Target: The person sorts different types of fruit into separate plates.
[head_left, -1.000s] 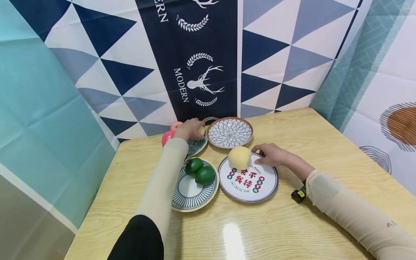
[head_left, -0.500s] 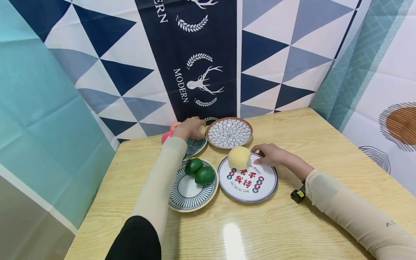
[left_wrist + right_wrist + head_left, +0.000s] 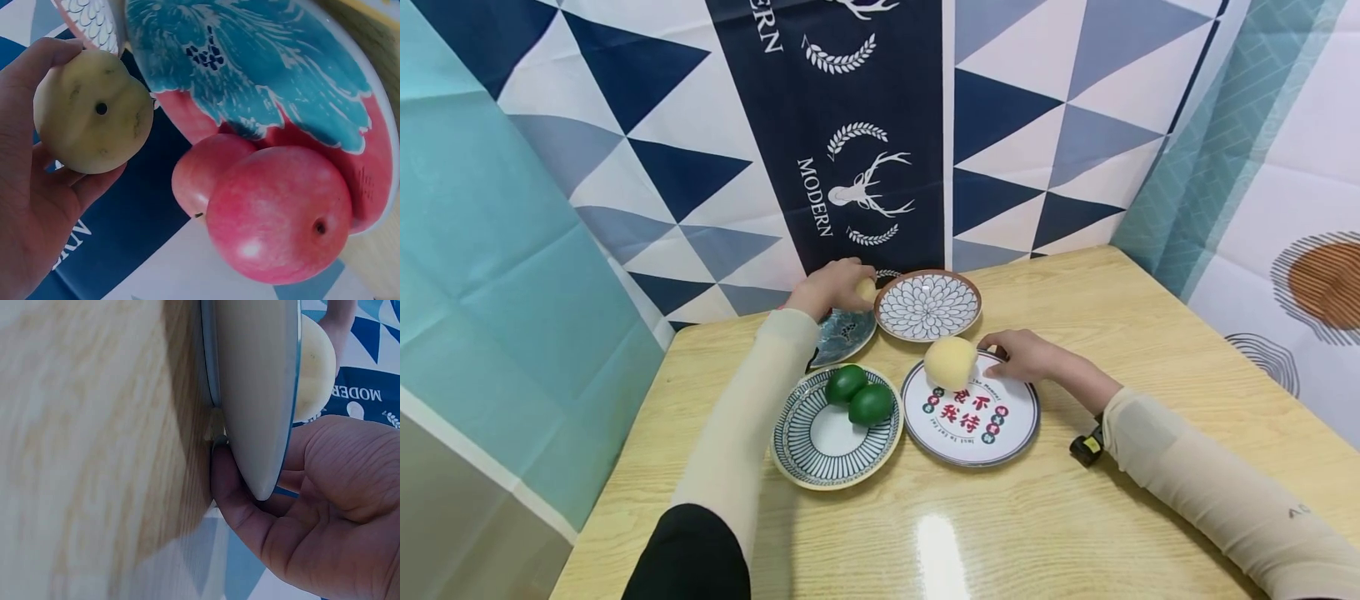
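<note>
My left hand [image 3: 835, 287] grips a pale yellow pear [image 3: 94, 112] above the inner edge of a teal plate [image 3: 844, 337]; a dark dimple shows in the fruit. Two pinkish-red apples [image 3: 278, 215] lie on that plate, mostly hidden behind the left hand and forearm in the head view. My right hand [image 3: 1022, 354] pinches the far right rim of a white plate with red and green lettering [image 3: 977, 446], one finger beneath the rim [image 3: 256, 481]. A larger yellow fruit [image 3: 951, 363] sits on this plate's far left part.
Left of the white plate, a blue-striped dish [image 3: 838, 467] holds two dark green fruits [image 3: 871, 404]. A brown-rimmed plate with a petal pattern [image 3: 930, 308] stands behind, beside the teal plate. Patterned cloth [image 3: 872, 125] hangs at the table's back edge.
My left hand has shifted slightly up and left with the pear, its forearm swinging left and uncovering more of the striped dish. The apples are now hidden in the head view. My right hand stays put.
</note>
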Demonstrator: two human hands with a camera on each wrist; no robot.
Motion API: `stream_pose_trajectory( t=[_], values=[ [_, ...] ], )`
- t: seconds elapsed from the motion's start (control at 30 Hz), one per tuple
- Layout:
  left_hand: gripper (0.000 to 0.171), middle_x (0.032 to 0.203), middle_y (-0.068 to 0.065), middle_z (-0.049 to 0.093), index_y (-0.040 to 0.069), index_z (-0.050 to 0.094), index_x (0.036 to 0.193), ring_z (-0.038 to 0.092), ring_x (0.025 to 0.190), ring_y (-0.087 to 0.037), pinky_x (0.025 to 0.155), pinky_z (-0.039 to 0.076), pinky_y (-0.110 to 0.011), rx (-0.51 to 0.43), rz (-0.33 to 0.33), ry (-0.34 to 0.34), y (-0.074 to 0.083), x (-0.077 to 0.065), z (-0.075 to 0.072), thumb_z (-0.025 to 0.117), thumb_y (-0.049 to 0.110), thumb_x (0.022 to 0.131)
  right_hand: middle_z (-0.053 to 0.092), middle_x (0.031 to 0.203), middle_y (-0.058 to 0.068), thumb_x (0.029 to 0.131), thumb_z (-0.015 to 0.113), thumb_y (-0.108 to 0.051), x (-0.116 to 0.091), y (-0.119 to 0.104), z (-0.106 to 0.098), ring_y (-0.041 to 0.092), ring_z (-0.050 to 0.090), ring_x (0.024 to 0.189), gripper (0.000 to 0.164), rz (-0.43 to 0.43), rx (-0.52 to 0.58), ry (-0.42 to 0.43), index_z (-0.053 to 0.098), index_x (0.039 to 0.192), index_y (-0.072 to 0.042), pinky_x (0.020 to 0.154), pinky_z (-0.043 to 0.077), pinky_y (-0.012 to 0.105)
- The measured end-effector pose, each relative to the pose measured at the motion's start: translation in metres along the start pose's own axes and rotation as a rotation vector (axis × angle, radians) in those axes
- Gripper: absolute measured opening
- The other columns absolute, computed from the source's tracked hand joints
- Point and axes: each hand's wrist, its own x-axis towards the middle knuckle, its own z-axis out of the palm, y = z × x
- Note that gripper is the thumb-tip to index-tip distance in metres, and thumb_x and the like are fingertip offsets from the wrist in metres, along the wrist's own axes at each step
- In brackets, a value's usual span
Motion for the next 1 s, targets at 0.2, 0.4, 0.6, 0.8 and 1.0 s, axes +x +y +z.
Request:
stream_pose_trajectory(
  t=[0.2,0.4,0.6,0.8,1.0],
  values=[
    [0.054,0.125,-0.006,0.057,0.023,0.065,0.138,0.055,0.104,-0.028,0.084,0.051,-0.043,-0.036,0.042,-0.017,0.008,-0.006,-0.006,0.079,0.044,0.09,0.069,0.103,0.013,0.097,0.077,-0.016,0.0,0.002,0.0,0.026,0.063,0.092,0.046,0.002,-0.001,-0.001,0.063,0.135,0.005,0.084,0.054,0.044],
    [0.052,0.125,-0.006,0.058,0.025,0.066,0.137,0.056,0.104,-0.028,0.084,0.052,-0.042,-0.054,0.105,-0.008,0.018,-0.011,-0.014,0.079,0.041,0.089,0.069,0.105,0.014,0.097,0.078,-0.016,0.0,0.003,-0.001,0.028,0.064,0.094,0.045,-0.002,-0.001,0.003,0.063,0.135,0.005,0.087,0.055,0.047],
    [0.054,0.128,-0.005,0.059,0.025,0.065,0.14,0.056,0.104,-0.026,0.085,0.052,-0.04,-0.075,0.147,0.011,0.031,-0.02,-0.022,0.078,0.038,0.089,0.07,0.106,0.015,0.098,0.077,-0.016,-0.001,0.002,0.0,0.028,0.064,0.095,0.045,0.003,0.002,-0.003,0.063,0.135,0.005,0.088,0.055,0.048],
    [0.057,0.131,-0.005,0.059,0.024,0.064,0.143,0.056,0.107,-0.024,0.085,0.051,-0.038,-0.101,0.213,0.017,0.043,-0.033,-0.02,0.078,0.039,0.089,0.07,0.106,0.015,0.098,0.077,-0.016,0.0,0.0,0.0,0.029,0.064,0.095,0.045,0.006,0.003,-0.01,0.063,0.135,0.004,0.089,0.055,0.048],
    [0.056,0.138,-0.005,0.058,0.024,0.064,0.14,0.057,0.109,-0.023,0.084,0.052,-0.038,-0.105,0.287,0.021,0.056,-0.041,-0.022,0.079,0.039,0.088,0.07,0.106,0.014,0.098,0.077,-0.017,0.0,0.002,0.0,0.028,0.064,0.095,0.044,0.005,0.003,-0.006,0.064,0.135,0.004,0.088,0.055,0.048]
  ],
)
